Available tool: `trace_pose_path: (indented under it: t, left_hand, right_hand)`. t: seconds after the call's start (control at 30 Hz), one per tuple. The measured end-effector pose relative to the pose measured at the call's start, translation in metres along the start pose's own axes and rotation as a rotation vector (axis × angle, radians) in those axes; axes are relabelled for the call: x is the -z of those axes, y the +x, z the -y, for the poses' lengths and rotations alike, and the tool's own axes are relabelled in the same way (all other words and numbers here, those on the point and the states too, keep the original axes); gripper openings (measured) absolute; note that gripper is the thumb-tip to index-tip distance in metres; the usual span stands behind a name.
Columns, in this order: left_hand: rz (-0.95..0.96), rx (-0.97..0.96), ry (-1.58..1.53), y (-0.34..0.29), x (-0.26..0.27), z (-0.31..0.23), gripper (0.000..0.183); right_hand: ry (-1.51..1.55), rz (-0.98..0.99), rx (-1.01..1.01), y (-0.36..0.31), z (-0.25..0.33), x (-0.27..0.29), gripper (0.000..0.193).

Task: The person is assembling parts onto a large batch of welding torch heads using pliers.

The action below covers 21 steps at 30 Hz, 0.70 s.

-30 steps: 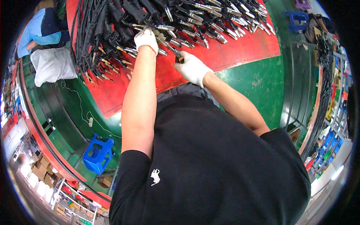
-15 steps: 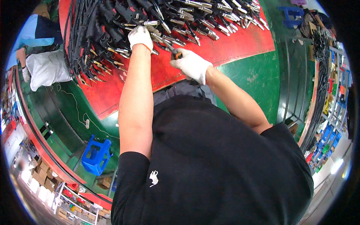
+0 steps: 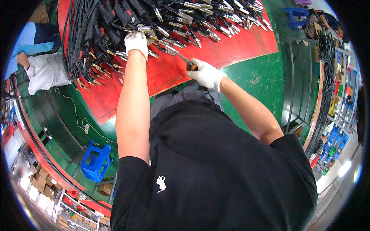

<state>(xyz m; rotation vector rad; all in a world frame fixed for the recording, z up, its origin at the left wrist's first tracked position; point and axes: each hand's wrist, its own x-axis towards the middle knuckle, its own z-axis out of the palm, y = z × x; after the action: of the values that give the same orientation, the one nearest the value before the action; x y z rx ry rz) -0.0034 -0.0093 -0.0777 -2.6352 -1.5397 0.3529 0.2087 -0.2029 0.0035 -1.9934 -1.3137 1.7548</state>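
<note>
My left hand (image 3: 136,43), in a white knit glove, is closed on a black welding torch in the heap; its fingertips are partly hidden. Just above that glove juts a silver nozzle (image 3: 145,28). In my gloved right hand (image 3: 207,74) is a screwdriver (image 3: 191,66) with a black and orange handle. Its thin metal shaft slants up and left toward a silver nozzle (image 3: 170,50) near the heap's front edge. Many black welding torches (image 3: 125,14) with red triggers, metal nozzles and brass-coloured ends lie piled on the red tabletop (image 3: 235,52).
At the left a person in a blue sleeve (image 3: 21,59) touches a white sack (image 3: 48,71). A blue plastic stool (image 3: 96,161) stands on the green floor at lower left, another blue stool (image 3: 296,17) at upper right. Black cables (image 3: 327,88) hang over a rack on the right.
My right hand has drawn back to the right and slightly down with the screwdriver, baring more of its shaft. My left hand sits a little further left; the whole view has shifted slightly.
</note>
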Motion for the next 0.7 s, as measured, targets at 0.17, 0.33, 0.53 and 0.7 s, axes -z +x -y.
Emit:
trace_pose_path:
  t: [0.17,0.33,0.53,0.7]
  left_hand:
    - [-0.057,0.375,-1.235,-0.031,0.016,-0.003,0.024]
    - [-0.251,0.671,-1.747,-0.096,0.007,0.011,0.022]
    - [-0.19,0.911,-1.703,-0.142,-0.004,0.026,0.023]
    - [-0.129,0.939,-1.746,-0.136,-0.011,0.033,0.025]
  right_hand:
    - [-0.143,0.103,-0.065,0.026,-0.033,-0.023,0.048]
    - [-0.028,0.216,-0.131,0.055,-0.038,-0.041,0.047]
    - [-0.394,0.328,-0.007,0.058,-0.029,-0.036,0.047]
    - [-0.434,0.327,0.053,0.039,0.005,-0.026,0.046]
